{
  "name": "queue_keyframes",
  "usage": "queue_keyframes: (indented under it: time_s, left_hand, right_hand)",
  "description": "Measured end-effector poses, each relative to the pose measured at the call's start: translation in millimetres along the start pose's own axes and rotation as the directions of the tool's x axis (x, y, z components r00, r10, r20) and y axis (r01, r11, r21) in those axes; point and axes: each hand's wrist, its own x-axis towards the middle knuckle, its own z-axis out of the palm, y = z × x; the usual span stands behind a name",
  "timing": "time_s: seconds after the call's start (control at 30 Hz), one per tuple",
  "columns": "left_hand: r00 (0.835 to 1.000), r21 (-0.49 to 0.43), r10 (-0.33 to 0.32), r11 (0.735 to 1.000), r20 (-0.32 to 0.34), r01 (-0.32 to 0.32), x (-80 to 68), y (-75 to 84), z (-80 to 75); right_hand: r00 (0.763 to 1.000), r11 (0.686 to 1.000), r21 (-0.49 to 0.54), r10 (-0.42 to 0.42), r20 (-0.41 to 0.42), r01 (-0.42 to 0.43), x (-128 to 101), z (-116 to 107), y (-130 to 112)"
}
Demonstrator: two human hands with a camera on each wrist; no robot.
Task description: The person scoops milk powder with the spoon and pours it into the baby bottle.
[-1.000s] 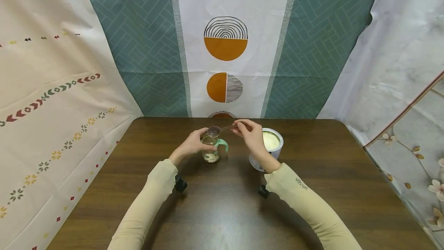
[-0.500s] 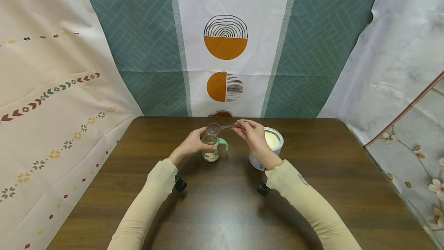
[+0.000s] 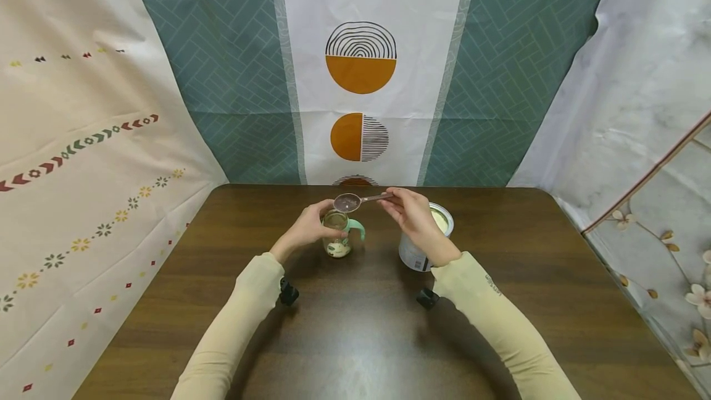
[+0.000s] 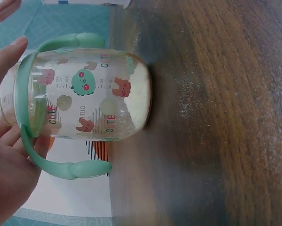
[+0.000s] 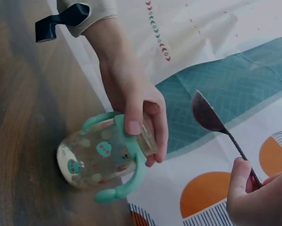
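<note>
A clear baby bottle (image 4: 86, 94) with mint-green handles and cartoon prints stands upright on the table, uncapped, pale powder in its bottom. My left hand (image 3: 307, 227) grips it around the neck, thumb on one side and fingers on the other. Just above its mouth hovers a measuring scoop (image 3: 347, 203), its bowl apart from the rim and a dusting of powder on it. The thumb and fingers of my right hand (image 3: 415, 218) pinch the scoop's handle. Behind that hand stands an open tin (image 3: 413, 255) of pale powder, partly hidden by the wrist.
The dark wooden table (image 3: 355, 326) carries a faint scatter of powder near the bottle, seen in the left wrist view. A patterned cloth (image 3: 361, 73) hangs behind the table's far edge, with more cloth at both sides.
My right hand has shifted slightly right and up, and the scoop has risen a little from the bottle mouth, its bowl turning more level. The left hand keeps its hold on the bottle.
</note>
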Motion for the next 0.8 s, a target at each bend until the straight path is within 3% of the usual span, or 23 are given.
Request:
queue_keyframes:
  time_s: [0.23, 0.47, 0.8]
  left_hand:
    - [1.000, -0.027, 0.021, 0.999, -0.005, -0.021, 0.8, 2.5, -2.3]
    - [0.999, -0.088, 0.049, 0.995, 0.006, -0.048, -12.7, 42.2, -11.4]
    - [0.999, -0.103, 0.045, 0.994, -0.017, -0.047, -12.7, 52.1, -11.8]
  right_hand:
    - [0.999, 0.998, 0.058, 0.019, -0.026, -0.018, 0, -5, -11]
    - [1.000, 1.000, 0.003, -0.009, -0.030, 0.009, -1, -14, -20]
    - [0.999, 0.999, 0.036, -0.024, -0.043, 0.026, -3, -24, -33]
